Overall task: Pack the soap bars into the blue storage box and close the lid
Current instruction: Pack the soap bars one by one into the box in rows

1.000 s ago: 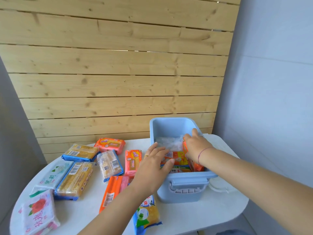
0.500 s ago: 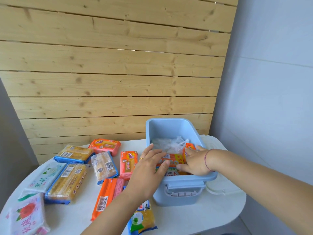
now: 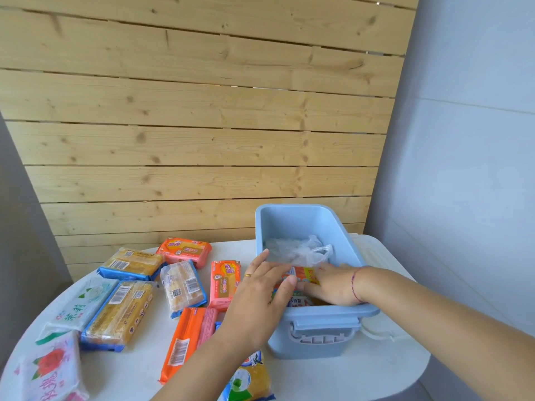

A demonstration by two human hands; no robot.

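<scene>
The blue storage box (image 3: pixel 307 221) stands open on the right of the white table (image 3: pixel 362 377). Inside it lie a crumpled clear plastic bag (image 3: pixel 295 250) at the back and several soap bars at the front. My right hand (image 3: pixel 333 287) reaches in from the right, thumb and fingers around an orange soap bar (image 3: pixel 304 274). My left hand (image 3: pixel 260 296) lies over the box's left rim, its fingers flat on the same bars. More wrapped bars lie left of the box, among them an orange one (image 3: pixel 224 283) and a yellow one (image 3: pixel 182 285).
A whitish lid (image 3: pixel 373 256) lies flat on the table under and to the right of the box. A long orange pack (image 3: pixel 185 342), a yellow-green pack (image 3: pixel 246 380) and a rose-printed packet (image 3: pixel 52 369) lie near the front edge. A wooden slat wall rises behind.
My right hand has come from the box's right wall toward the front middle, laying the orange bar down flat. The left hand has stayed on the bars. The view has shifted slightly.
</scene>
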